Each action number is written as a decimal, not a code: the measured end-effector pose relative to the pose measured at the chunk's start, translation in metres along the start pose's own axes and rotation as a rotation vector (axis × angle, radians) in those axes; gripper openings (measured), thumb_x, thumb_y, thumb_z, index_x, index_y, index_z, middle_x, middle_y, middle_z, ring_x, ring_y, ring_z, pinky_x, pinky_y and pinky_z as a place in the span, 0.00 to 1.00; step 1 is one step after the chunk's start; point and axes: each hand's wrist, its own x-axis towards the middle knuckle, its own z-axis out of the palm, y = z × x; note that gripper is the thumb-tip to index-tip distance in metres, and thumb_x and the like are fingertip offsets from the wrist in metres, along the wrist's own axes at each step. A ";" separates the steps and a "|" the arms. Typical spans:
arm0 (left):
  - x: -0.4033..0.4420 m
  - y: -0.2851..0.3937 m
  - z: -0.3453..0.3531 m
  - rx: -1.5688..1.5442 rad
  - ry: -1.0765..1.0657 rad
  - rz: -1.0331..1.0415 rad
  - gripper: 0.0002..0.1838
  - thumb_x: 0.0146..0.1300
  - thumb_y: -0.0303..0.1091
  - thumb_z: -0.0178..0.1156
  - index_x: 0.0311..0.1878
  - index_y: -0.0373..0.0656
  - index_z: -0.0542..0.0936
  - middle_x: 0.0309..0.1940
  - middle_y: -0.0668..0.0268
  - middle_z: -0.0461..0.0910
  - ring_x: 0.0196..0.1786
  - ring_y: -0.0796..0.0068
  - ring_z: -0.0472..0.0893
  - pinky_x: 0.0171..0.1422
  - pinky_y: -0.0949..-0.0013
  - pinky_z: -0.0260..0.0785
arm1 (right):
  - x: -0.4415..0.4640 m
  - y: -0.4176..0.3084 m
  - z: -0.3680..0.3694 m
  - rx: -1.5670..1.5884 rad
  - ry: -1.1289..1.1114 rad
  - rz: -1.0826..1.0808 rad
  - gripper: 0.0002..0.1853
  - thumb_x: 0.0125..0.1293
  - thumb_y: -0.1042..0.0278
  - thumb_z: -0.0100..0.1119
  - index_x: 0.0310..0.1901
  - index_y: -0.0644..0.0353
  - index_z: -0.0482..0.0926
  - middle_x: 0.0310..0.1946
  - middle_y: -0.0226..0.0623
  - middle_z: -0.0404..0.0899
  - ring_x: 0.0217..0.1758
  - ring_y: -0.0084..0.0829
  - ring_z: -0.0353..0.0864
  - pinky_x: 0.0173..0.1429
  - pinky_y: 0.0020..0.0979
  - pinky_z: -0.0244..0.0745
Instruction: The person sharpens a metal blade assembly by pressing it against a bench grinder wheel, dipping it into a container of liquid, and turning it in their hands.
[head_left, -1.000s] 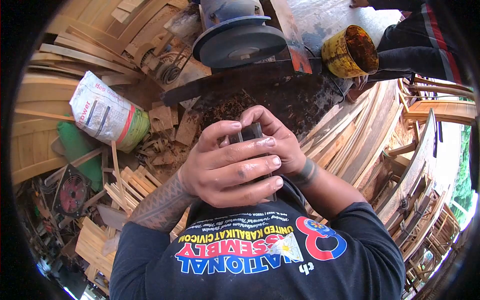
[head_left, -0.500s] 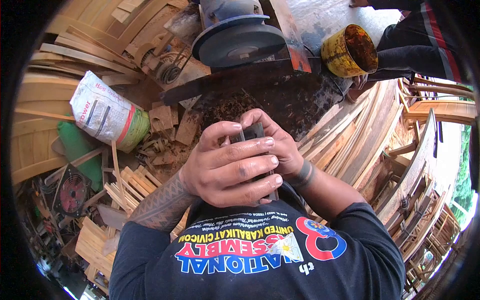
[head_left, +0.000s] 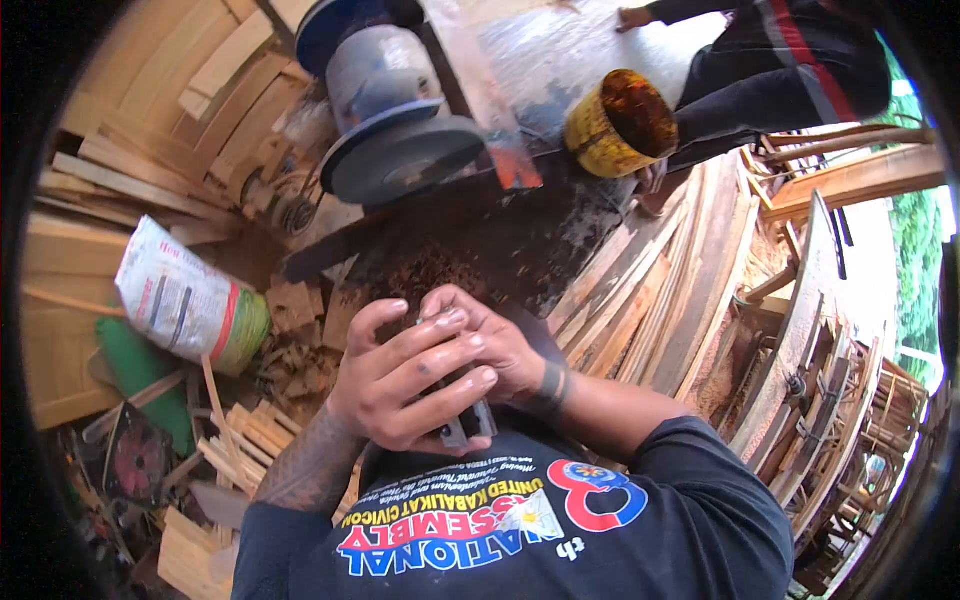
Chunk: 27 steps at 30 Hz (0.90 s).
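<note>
In front of my chest, both hands close around a dark rectangular metal piece (head_left: 480, 415) with a channel-like end; its exact kind is hidden by the fingers. My left hand (head_left: 405, 385) wraps over its near side, fingers laid across it. Cupping the far side and upper end is my right hand (head_left: 500, 345). The piece's lower end sticks out below the left fingers, close to my dark printed shirt (head_left: 640, 460). Beyond the hands stands a bench grinder (head_left: 400, 160) with a grey disc, on a dark, dusty surface (head_left: 480, 235); neither hand touches it.
A stained yellow bucket (head_left: 590, 135) stands behind the surface, beside another person's dark-clothed legs (head_left: 750, 110). To the left are a white sack (head_left: 175, 290), wood offcuts (head_left: 265, 430) and a fan (head_left: 140, 450). Long planks (head_left: 660, 300) lie at the right.
My view has turned, so the grinder, bucket and sack appear lower and further left. Both hands keep hold of the metal piece, whose lower end now shows more.
</note>
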 end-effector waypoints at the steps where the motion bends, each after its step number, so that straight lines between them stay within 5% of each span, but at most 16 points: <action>1: 0.001 -0.001 0.001 0.006 0.005 0.008 0.32 0.60 0.66 0.77 0.58 0.53 0.91 0.61 0.62 0.90 0.69 0.58 0.87 0.84 0.41 0.53 | 0.001 0.001 -0.003 0.016 0.000 -0.017 0.26 0.76 0.61 0.72 0.67 0.56 0.71 0.56 0.31 0.78 0.60 0.23 0.83 0.65 0.28 0.81; 6: 0.018 -0.003 0.003 -0.010 -0.031 -0.057 0.36 0.60 0.70 0.76 0.63 0.55 0.90 0.70 0.59 0.85 0.76 0.54 0.81 0.86 0.39 0.53 | -0.006 -0.030 -0.002 -0.017 0.060 -0.050 0.15 0.83 0.66 0.64 0.65 0.53 0.75 0.60 0.30 0.80 0.62 0.26 0.83 0.65 0.34 0.82; 10: 0.018 -0.009 0.000 -0.081 0.030 -0.094 0.38 0.59 0.72 0.77 0.64 0.54 0.89 0.68 0.59 0.85 0.74 0.47 0.81 0.83 0.38 0.60 | -0.008 -0.133 -0.024 -0.417 0.032 -0.441 0.15 0.85 0.62 0.63 0.66 0.54 0.74 0.51 0.37 0.86 0.56 0.27 0.86 0.61 0.32 0.83; 12: 0.017 -0.011 0.001 -0.060 -0.024 -0.117 0.33 0.58 0.65 0.80 0.56 0.50 0.90 0.60 0.60 0.88 0.66 0.48 0.85 0.74 0.38 0.69 | -0.017 -0.205 -0.030 -0.876 0.460 -0.748 0.14 0.86 0.59 0.61 0.64 0.56 0.76 0.49 0.38 0.86 0.51 0.30 0.86 0.56 0.36 0.83; 14: 0.014 -0.017 0.008 -0.131 -0.106 -0.136 0.24 0.60 0.54 0.82 0.51 0.48 0.90 0.54 0.62 0.90 0.60 0.54 0.87 0.67 0.44 0.74 | -0.008 -0.279 -0.039 -1.657 0.753 -0.948 0.15 0.85 0.58 0.60 0.61 0.58 0.79 0.47 0.46 0.87 0.49 0.42 0.90 0.56 0.44 0.83; 16: 0.024 -0.009 0.005 -0.381 -0.050 -0.191 0.16 0.61 0.40 0.83 0.48 0.47 0.91 0.49 0.65 0.91 0.55 0.60 0.88 0.61 0.52 0.78 | 0.007 -0.326 -0.024 -1.943 0.890 -0.758 0.15 0.83 0.58 0.60 0.61 0.58 0.80 0.48 0.56 0.86 0.51 0.58 0.90 0.60 0.52 0.82; 17: 0.028 -0.002 -0.001 -0.596 -0.084 -0.237 0.14 0.61 0.34 0.82 0.49 0.47 0.91 0.50 0.66 0.91 0.54 0.62 0.89 0.60 0.58 0.78 | 0.020 -0.347 -0.038 -2.034 0.832 -0.707 0.14 0.81 0.60 0.62 0.59 0.59 0.80 0.47 0.57 0.87 0.52 0.57 0.90 0.60 0.51 0.82; 19: 0.058 0.013 -0.012 -0.960 -0.031 0.058 0.15 0.67 0.30 0.77 0.56 0.44 0.91 0.51 0.63 0.90 0.53 0.62 0.88 0.57 0.57 0.78 | 0.039 -0.376 -0.083 -2.315 0.798 -0.456 0.13 0.80 0.60 0.61 0.56 0.60 0.82 0.48 0.57 0.89 0.56 0.61 0.88 0.63 0.53 0.82; 22: 0.110 0.043 -0.037 -1.014 -0.102 0.483 0.09 0.80 0.36 0.66 0.41 0.45 0.87 0.49 0.63 0.89 0.50 0.59 0.89 0.55 0.55 0.76 | 0.059 -0.382 -0.096 -2.480 0.664 0.059 0.15 0.75 0.57 0.65 0.50 0.60 0.87 0.50 0.55 0.90 0.60 0.59 0.88 0.67 0.53 0.82; 24: 0.134 0.067 -0.039 -1.123 -0.008 0.612 0.09 0.70 0.31 0.64 0.38 0.34 0.85 0.35 0.54 0.85 0.42 0.54 0.87 0.46 0.56 0.79 | 0.073 -0.387 -0.127 -2.565 0.615 0.160 0.13 0.75 0.62 0.61 0.51 0.58 0.89 0.53 0.52 0.91 0.60 0.52 0.90 0.67 0.50 0.84; 27: 0.136 0.077 -0.039 -1.006 0.123 0.461 0.06 0.68 0.23 0.61 0.33 0.36 0.79 0.31 0.58 0.79 0.37 0.57 0.82 0.41 0.60 0.73 | 0.093 -0.401 -0.167 -2.784 0.518 0.484 0.14 0.74 0.67 0.58 0.52 0.58 0.91 0.54 0.49 0.92 0.61 0.45 0.92 0.66 0.47 0.85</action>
